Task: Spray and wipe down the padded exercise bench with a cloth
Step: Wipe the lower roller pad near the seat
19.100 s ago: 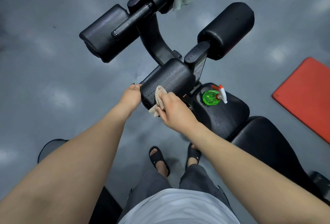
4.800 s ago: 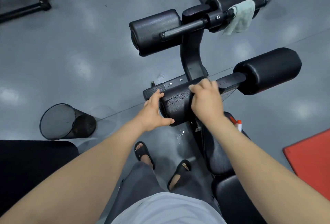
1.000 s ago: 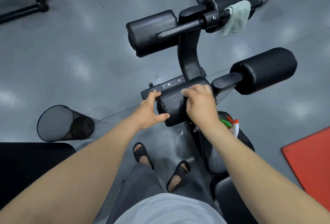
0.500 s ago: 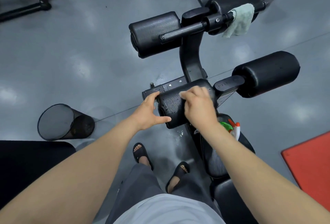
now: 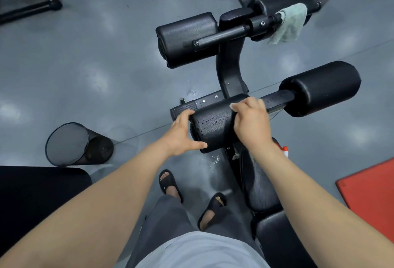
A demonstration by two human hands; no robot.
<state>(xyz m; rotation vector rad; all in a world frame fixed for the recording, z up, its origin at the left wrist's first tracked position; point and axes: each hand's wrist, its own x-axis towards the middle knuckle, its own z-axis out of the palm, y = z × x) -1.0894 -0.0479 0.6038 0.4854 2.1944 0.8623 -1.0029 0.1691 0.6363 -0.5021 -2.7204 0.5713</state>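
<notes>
Moved: R hand [image 5: 251,124] w/ cloth [image 5: 233,105] has slid toward right end of roller pad [image 5: 213,124]; more wet vinyl shows.
R fingers: curled over pad, gripping cloth; only a corner peeks out.
L hand [image 5: 183,133]: fingers & thumb clasp pad's left end.
Spray bottle [image 5: 284,150]: on seat pad [image 5: 260,186], mostly hidden behind R forearm.
Green towel [image 5: 290,24]: hangs on upper bar.
</notes>
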